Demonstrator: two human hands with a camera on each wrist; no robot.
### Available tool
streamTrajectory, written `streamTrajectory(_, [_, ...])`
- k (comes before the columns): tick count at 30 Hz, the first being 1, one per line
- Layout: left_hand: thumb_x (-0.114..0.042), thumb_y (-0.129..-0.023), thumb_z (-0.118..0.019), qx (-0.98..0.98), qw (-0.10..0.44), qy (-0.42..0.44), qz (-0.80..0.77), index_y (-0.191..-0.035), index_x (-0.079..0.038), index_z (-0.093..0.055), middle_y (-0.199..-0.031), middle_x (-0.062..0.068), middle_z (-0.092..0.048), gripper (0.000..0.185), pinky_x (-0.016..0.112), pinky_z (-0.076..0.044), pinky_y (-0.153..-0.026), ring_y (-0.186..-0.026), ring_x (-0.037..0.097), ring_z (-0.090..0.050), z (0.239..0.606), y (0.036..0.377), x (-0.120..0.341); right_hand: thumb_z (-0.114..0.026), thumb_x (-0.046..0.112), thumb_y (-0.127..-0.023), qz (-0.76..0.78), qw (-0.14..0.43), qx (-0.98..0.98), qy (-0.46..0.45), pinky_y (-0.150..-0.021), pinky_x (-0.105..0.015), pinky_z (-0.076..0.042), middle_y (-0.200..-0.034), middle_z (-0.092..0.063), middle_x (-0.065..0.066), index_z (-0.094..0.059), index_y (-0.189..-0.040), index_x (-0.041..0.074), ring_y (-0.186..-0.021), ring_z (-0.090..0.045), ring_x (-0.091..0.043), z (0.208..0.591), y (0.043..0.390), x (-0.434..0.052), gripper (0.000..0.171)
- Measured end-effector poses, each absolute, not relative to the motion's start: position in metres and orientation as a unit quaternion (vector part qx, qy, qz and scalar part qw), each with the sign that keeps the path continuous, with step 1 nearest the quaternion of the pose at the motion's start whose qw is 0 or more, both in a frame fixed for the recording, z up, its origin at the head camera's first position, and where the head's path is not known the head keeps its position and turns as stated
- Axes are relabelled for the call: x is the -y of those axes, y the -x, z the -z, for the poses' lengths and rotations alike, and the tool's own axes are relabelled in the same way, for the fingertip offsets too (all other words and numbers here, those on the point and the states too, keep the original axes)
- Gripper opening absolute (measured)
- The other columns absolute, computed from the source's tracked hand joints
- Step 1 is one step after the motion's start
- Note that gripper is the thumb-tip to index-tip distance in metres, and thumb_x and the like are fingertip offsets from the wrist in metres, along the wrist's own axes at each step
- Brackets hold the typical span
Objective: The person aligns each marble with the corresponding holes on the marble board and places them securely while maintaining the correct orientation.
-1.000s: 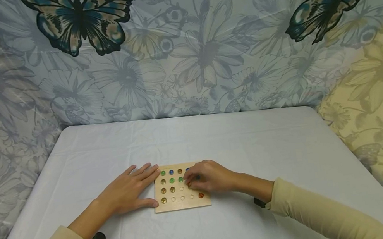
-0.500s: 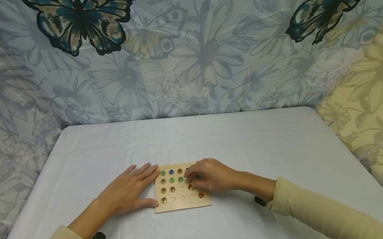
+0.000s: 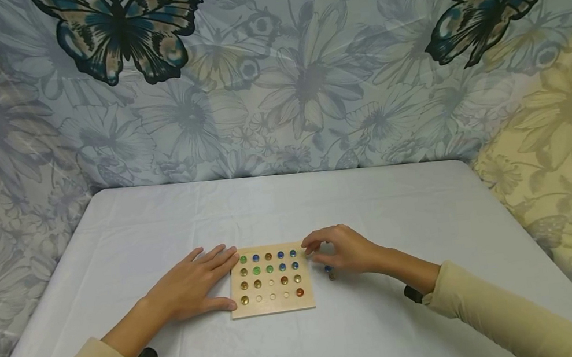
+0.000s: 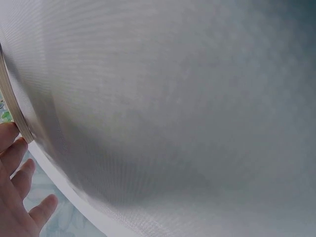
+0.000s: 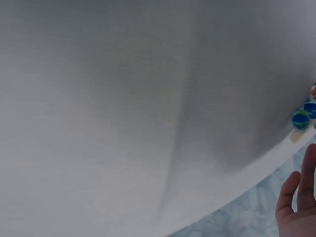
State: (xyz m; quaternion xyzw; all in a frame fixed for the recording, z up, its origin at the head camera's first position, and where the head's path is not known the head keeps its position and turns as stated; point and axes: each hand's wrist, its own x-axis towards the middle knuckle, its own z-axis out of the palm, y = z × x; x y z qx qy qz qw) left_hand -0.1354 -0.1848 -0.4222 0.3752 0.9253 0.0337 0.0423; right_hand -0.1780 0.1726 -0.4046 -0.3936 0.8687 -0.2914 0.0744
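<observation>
A flat wooden board [image 3: 267,308] lies on the table in the head view, with rows of round hollows. Green, blue, amber and red-brown marbles sit in many of these; several hollows in the two nearer rows hold none. My left hand [image 3: 189,284] rests at the board's left edge, fingers spread and thumb at the near left corner. Just off the right edge hovers my right hand [image 3: 346,250], fingers loosely bent, with no marble visible between the fingertips. Beneath it, a blue marble [image 3: 328,268] and a brownish marble [image 3: 332,276] show on the cloth, partly covered.
A white cloth covers the table [image 3: 289,207]. Behind and at both sides hangs patterned fabric [image 3: 307,83] with flowers and butterflies. Blue-green marbles [image 5: 300,120] appear at the right edge of the right wrist view.
My right hand has moved off the board to the right, uncovering blue marbles in the right columns and an amber one in the third row. The left hand has stayed put.
</observation>
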Motion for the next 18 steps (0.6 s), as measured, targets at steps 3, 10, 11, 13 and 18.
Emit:
streamTrajectory(3, [-0.077, -0.089, -0.042, -0.926, 0.043, -0.375, -0.032, -0.155, -0.011, -0.037, -0.159, 0.005, -0.035, 0.093, 0.057, -0.028, -0.115, -0.146, 0.028, -0.033, 0.423, 0.135, 0.185, -0.076, 0.006, -0.087, 0.293, 0.076, -0.872, 0.385, -0.091, -0.04, -0.055, -0.103, -0.074, 0.003, -0.07, -0.116, 0.005, -0.097, -0.068, -0.01, 0.406, 0.178, -0.181, 0.03])
streamTrajectory(10, [-0.077, -0.089, -0.041, -0.925, 0.041, -0.375, -0.033, -0.155, -0.012, -0.037, -0.159, 0.005, -0.035, 0.093, 0.056, -0.028, -0.115, -0.146, 0.028, -0.033, 0.423, 0.136, 0.185, -0.076, 0.006, -0.087, 0.294, 0.083, -0.881, 0.361, -0.091, -0.041, -0.055, -0.104, -0.074, 0.002, -0.071, -0.115, 0.005, -0.096, -0.067, -0.009, 0.407, 0.177, -0.195, 0.029])
streamTrajectory(11, [-0.077, -0.089, -0.041, -0.925, 0.04, -0.375, -0.034, -0.155, -0.012, -0.037, -0.159, 0.005, -0.036, 0.093, 0.057, -0.028, -0.115, -0.146, 0.028, -0.034, 0.423, 0.136, 0.185, -0.076, 0.007, -0.087, 0.292, 0.084, -0.883, 0.359, -0.091, -0.041, -0.055, -0.104, -0.074, 0.002, -0.071, -0.115, 0.005, -0.096, -0.067, -0.009, 0.407, 0.177, -0.196, 0.028])
streamTrajectory(13, [-0.077, -0.09, -0.041, -0.925, 0.038, -0.376, -0.035, -0.155, -0.012, -0.038, -0.159, 0.005, -0.036, 0.093, 0.057, -0.028, -0.115, -0.145, 0.028, -0.034, 0.423, 0.135, 0.186, -0.076, 0.007, -0.087, 0.29, 0.086, -0.884, 0.356, -0.091, -0.041, -0.055, -0.105, -0.074, 0.002, -0.071, -0.115, 0.005, -0.096, -0.067, -0.009, 0.408, 0.177, -0.199, 0.029])
streamTrajectory(18, [-0.076, -0.09, -0.042, -0.925, 0.036, -0.378, -0.035, -0.155, -0.011, -0.038, -0.159, 0.005, -0.036, 0.092, 0.057, -0.029, -0.114, -0.145, 0.029, -0.034, 0.423, 0.135, 0.186, -0.077, 0.009, -0.087, 0.279, 0.092, -0.887, 0.357, -0.091, -0.04, -0.054, -0.105, -0.073, 0.005, -0.07, -0.117, 0.006, -0.097, -0.067, -0.009, 0.411, 0.176, -0.209, 0.03])
